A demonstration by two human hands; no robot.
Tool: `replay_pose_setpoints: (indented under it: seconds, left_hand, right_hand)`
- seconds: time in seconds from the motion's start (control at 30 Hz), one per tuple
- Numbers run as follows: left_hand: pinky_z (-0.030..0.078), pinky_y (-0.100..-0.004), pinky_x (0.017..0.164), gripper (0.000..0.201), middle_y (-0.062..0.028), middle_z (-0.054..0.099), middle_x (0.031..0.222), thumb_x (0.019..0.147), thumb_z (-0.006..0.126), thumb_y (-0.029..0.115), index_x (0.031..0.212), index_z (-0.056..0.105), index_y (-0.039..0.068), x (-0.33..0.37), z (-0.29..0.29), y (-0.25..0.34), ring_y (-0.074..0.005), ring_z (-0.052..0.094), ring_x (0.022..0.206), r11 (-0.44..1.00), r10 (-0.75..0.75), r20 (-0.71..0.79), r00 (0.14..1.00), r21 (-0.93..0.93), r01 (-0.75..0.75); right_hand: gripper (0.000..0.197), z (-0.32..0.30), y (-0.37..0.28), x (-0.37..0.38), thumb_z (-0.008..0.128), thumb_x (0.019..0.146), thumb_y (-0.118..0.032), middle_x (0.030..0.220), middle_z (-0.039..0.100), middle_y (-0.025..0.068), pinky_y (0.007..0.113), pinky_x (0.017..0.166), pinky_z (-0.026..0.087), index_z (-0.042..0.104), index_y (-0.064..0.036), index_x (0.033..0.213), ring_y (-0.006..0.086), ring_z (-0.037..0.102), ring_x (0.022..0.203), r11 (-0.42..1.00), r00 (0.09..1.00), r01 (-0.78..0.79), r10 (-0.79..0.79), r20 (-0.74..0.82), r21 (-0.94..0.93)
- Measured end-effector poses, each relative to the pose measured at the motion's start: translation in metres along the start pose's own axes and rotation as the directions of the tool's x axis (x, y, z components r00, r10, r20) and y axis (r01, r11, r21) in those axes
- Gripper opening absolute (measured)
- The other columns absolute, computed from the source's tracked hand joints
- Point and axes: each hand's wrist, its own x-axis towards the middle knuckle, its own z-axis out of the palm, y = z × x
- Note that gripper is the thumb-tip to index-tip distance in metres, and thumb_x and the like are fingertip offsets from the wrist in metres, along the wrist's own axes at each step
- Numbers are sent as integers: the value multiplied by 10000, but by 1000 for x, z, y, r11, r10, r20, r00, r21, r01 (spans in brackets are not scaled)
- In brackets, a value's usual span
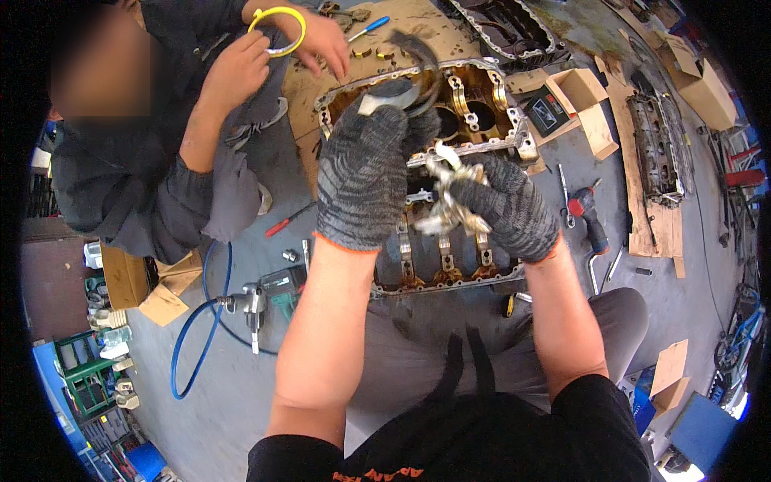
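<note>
On the grey concrete floor (498, 337) lies a flat brown cardboard sheet (426, 24). The wide, oil-stained metal engine casing (522, 145) is placed across the near edge of this sheet, its near half reaching over the floor. At the left edge of the sheet sits a co-worker in dark clothes (128, 177), who holds up a thin yellow ring (303, 36). Over the casing are the person's two hands in grey-black striped knit gloves, near each other but apart. The left hand (365, 165) is clamped on a pale short piece (377, 104); beside it is a dark curved strip (426, 60), blurred. The right hand (510, 201) is clamped on a cluster of shiny silver pieces (450, 201), also blurred, so their kind I cannot tell.
</note>
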Motion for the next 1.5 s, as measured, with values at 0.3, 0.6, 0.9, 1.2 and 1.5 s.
replay_pose_setpoints:
  seconds: [0.3, 0.6, 0.9, 1.2, 1.5]
  left_hand:
    - [556, -265, 782, 330, -61, 693, 1060, 914, 708, 208, 1193, 642, 44, -5, 14, 1, -152, 677, 932, 988, 44, 9, 999, -149, -42]
    - [578, -297, 920, 223, -63, 673, 1124, 929, 669, 88, 1146, 642, 46, 11, -3, 3, -179, 667, 1023, 935, 91, -196, 976, -321, -151]
    - [563, -271, 834, 259, -58, 684, 1081, 914, 692, 79, 1166, 649, 35, 2, 4, 7, -149, 667, 955, 960, 120, -191, 974, -228, -163]
    - [525, -275, 727, 251, -71, 715, 975, 895, 690, 104, 1125, 670, 5, 3, 2, 13, -135, 658, 810, 778, 199, -136, 971, 624, -72]
    - [522, -297, 842, 289, -90, 707, 1014, 872, 710, 85, 1153, 665, 30, -3, 8, -1, -143, 657, 922, 443, 130, 122, 984, 881, -167]
  right_hand:
    - [344, 10, -8, 14, 650, 884, -219, 1108, 664, 178, 420, 859, 506, 658, -70, 1194, 330, 641, 993, 896, 914, -398, 369, 171, 194]
    - [323, 70, -50, -10, 666, 859, -132, 1073, 669, 140, 419, 835, 520, 680, -119, 1181, 333, 654, 929, 918, 953, -270, 297, -52, 291]
    - [476, 59, -19, -20, 672, 786, -44, 1024, 657, 156, 444, 751, 532, 606, -144, 1247, 360, 649, 884, 979, 974, -196, 201, -103, 57]
    - [310, -17, 29, -24, 625, 933, -101, 1093, 624, 168, 371, 782, 548, 602, -50, 1238, 285, 641, 918, 827, 843, -531, 494, -211, -185]
    - [356, -96, 21, 5, 718, 764, -17, 1130, 670, 159, 387, 894, 538, 679, -60, 1115, 318, 658, 1036, 902, 943, -275, 185, -276, -333]
